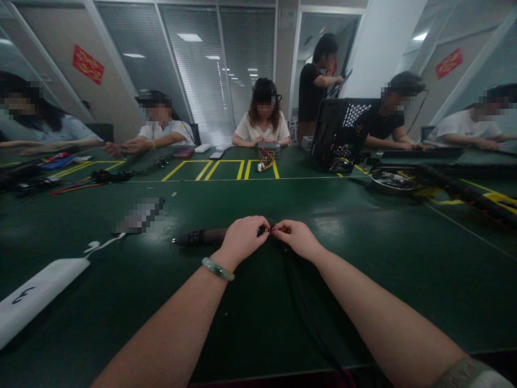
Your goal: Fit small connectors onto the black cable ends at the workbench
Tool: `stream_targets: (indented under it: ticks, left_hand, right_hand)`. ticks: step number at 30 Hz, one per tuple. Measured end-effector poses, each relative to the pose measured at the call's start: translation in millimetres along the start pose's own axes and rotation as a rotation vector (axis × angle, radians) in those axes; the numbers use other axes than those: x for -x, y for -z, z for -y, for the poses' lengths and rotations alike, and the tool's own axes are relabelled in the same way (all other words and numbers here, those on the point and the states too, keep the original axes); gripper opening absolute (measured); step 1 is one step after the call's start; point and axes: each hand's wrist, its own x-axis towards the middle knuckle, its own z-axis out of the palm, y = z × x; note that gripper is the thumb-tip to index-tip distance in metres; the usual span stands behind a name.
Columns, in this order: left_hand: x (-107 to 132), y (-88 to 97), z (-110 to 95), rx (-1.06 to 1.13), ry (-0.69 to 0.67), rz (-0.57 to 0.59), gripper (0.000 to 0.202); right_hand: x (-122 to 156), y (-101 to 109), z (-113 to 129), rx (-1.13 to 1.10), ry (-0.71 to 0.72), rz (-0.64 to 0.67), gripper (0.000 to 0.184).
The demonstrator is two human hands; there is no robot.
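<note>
My left hand [243,238] is closed around the end of a dark cylindrical tool [200,236] that lies on the green table [161,302]. My right hand [295,235] pinches a small metallic part [269,230] right at the tool's tip, where both hands meet. A black cable [301,302] runs from the hands toward me over the table. A pale green bangle [218,269] sits on my left wrist.
A white plastic piece [38,293] marked with a dark sign lies at the left. A black computer case [341,134] stands at the back right, with a metal bowl [391,182] beside it. Several people sit around the table with cables and tools.
</note>
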Motion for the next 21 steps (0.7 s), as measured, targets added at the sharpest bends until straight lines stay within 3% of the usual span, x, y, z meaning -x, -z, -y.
stream_targets:
  ticks: [14,21]
  left_hand:
    - [-0.1,2.5,-6.2,-0.021,0.041,0.025,0.018]
    - [-1.4,1.5,-4.5,-0.022,0.012,0.034,0.012]
  right_hand:
    - [1.4,2.1,4.4,0.015,-0.019,0.011,0.018]
    - [2.5,3.5,7.4,0.015,-0.031,0.021,0.017]
